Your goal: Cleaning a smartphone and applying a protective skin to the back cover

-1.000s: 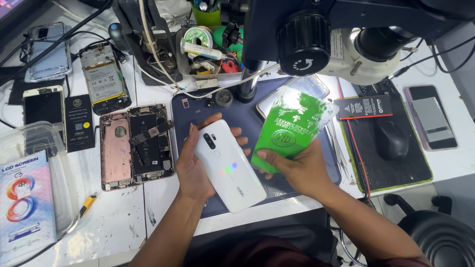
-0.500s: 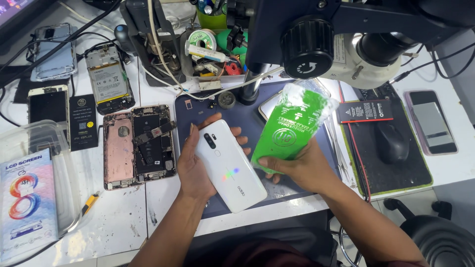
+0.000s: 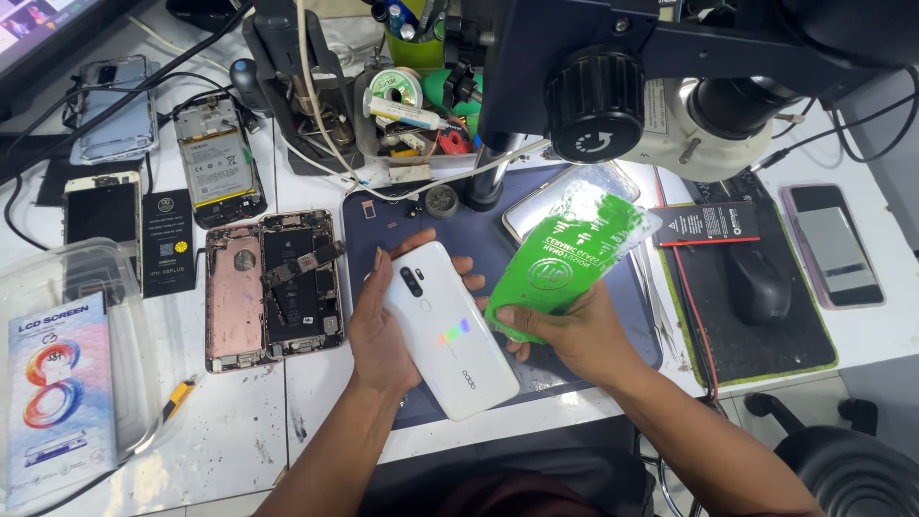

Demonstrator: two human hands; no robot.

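While my left hand (image 3: 383, 335) grips the white phone (image 3: 450, 330) back-side up, cam lens facing me, my right hand (image 3: 574, 335) pinches the green film packet (image 3: 565, 258) by its lower edge. Both hands clenched on their items, nothing loose. Phone sits tilted over the dark blue mat (image 3: 383, 225), near the front edge of the worktop (image 3: 239, 431), packet just right of it and almost touching.

To do this bit well, imo: keep thumb + fingers on the phone's long sides, not on the lens, so no smudges. Hold the packet by the edge only, no bending, it looks thin. Work over the mat, not the bare worktop, since that surface is scuffed and dusty-looking.

Nearby: opened pink phone (image 3: 273, 287) w/ its guts exposed, left of the mat; microscope head (image 3: 670, 105) hangs above; black mouse (image 3: 756, 282) on a pad at right; boxed screen part (image 3: 57, 393) far left. Keep elbows clear of those.
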